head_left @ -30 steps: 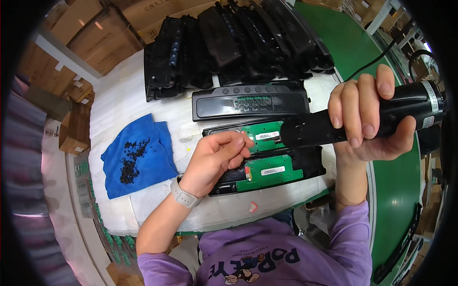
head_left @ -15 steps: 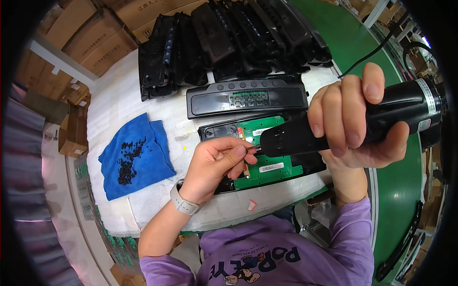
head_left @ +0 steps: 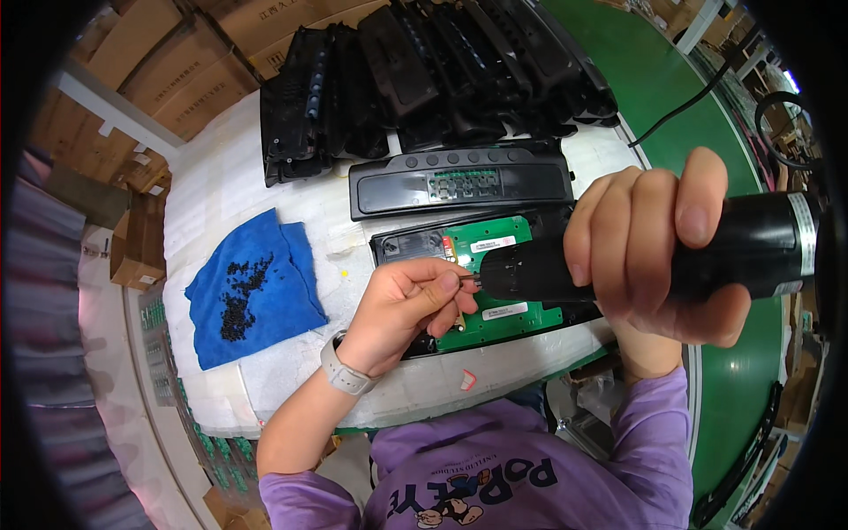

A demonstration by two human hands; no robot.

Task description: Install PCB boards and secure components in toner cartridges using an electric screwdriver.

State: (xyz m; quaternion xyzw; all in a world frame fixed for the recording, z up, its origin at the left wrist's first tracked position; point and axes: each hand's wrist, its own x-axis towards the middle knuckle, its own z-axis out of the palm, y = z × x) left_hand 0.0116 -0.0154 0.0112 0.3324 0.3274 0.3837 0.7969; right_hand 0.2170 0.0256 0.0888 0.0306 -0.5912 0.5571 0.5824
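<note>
My right hand is wrapped round the thick body of a black electric screwdriver, held almost level with its nose pointing left. At that nose my left hand pinches the thin screwdriver bit between thumb and forefinger. Whether the bit is seated in the nose cannot be made out. Beneath both hands lies an open black housing with a green circuit board in it; the hands and tool hide part of the board. Just beyond it sits a black panel with a row of round buttons and a display window.
To the left, a blue cloth bears a scatter of small black screws. Several black housings stand packed along the back of the white-covered table. A black cable runs over the green surface at right.
My right hand has shifted slightly, and the screwdriver's rear end has dropped, bringing the tool closer to level. My left fingers still pinch the bit at the nose.
</note>
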